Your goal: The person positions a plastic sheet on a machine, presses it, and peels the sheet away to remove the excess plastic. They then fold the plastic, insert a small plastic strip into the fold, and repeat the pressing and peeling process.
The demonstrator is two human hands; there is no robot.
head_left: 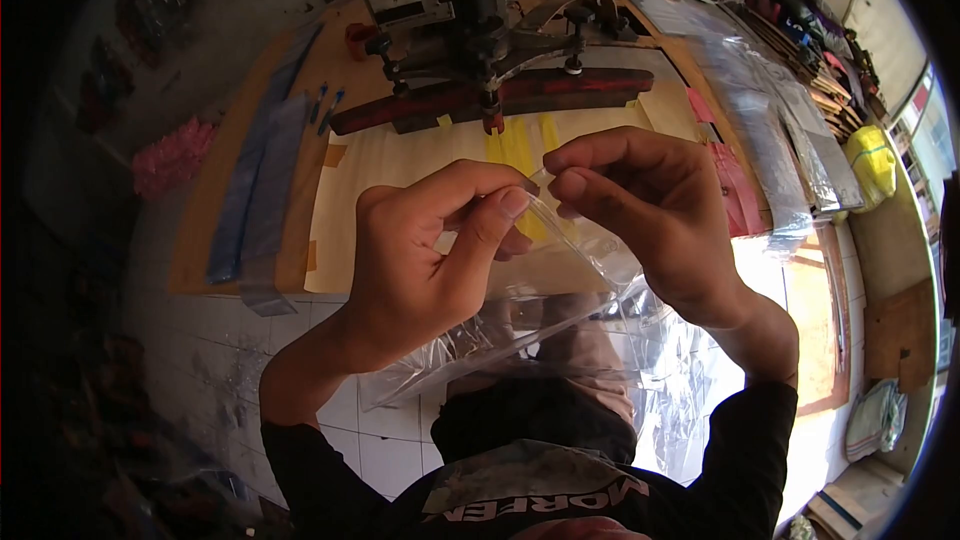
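Note:
Clear plastic, apparently a thin bag or sheet (598,252), hangs from my two hands in front of my body and drapes down over my lap. My left hand (425,240) pinches its upper edge between thumb and forefinger. Close beside it, my right hand (665,210) has thumb and forefinger nearly together at the same edge, with a bit of the plastic between them. The fingertips of both hands are only a little apart. Behind them lies a pale board (400,155) with yellow strips (512,145) along its middle.
A machine with a red-stained crossbar (575,88) and black knobs stands over the board. Blue-grey plastic strips (262,175) and two pens (325,105) lie left. Pink plastic (175,157) sits beyond the table's left edge. Clear sheets (735,80) and a red piece (735,190) lie right.

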